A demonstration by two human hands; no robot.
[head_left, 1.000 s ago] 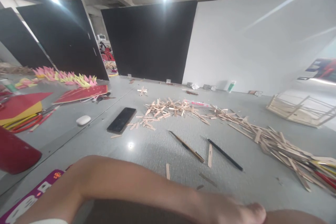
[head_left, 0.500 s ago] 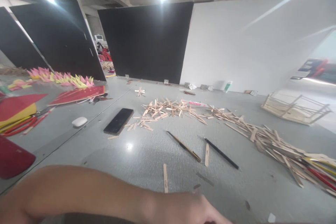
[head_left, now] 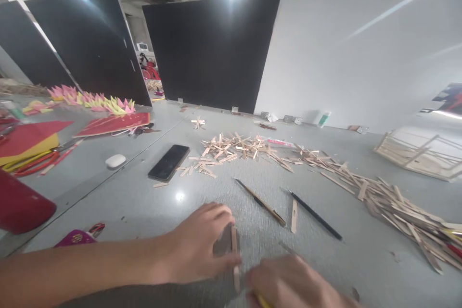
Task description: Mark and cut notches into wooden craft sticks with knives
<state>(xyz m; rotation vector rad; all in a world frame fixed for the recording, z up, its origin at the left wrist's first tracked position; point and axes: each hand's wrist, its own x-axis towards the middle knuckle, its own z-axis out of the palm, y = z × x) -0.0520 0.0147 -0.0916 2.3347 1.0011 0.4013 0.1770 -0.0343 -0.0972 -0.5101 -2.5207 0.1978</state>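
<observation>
My left hand (head_left: 202, 245) is on the table with its forefinger and thumb at a thin, flat wooden stick (head_left: 235, 245), holding it against the surface. To the right, near the bottom edge, my right hand (head_left: 292, 281) is blurred by motion, its fingers curled round something yellow (head_left: 264, 301). Most of that yellow thing is hidden. Beyond the hands lie a gold-brown pen-like tool (head_left: 262, 203), a slim black pen-like tool (head_left: 315, 215) and another flat wooden stick (head_left: 294, 216).
Short sticks form a pile (head_left: 238, 147) behind, and longer ones a heap (head_left: 393, 207) at the right. A phone (head_left: 169, 162), white case (head_left: 115, 160), red object (head_left: 27, 204) and purple item (head_left: 76, 237) lie left. A stick frame (head_left: 418, 154) stands far right.
My left hand has moved up and left, and its fingers have come onto the wooden stick. My right hand has come into view with something yellow. The camera view has shifted slightly.
</observation>
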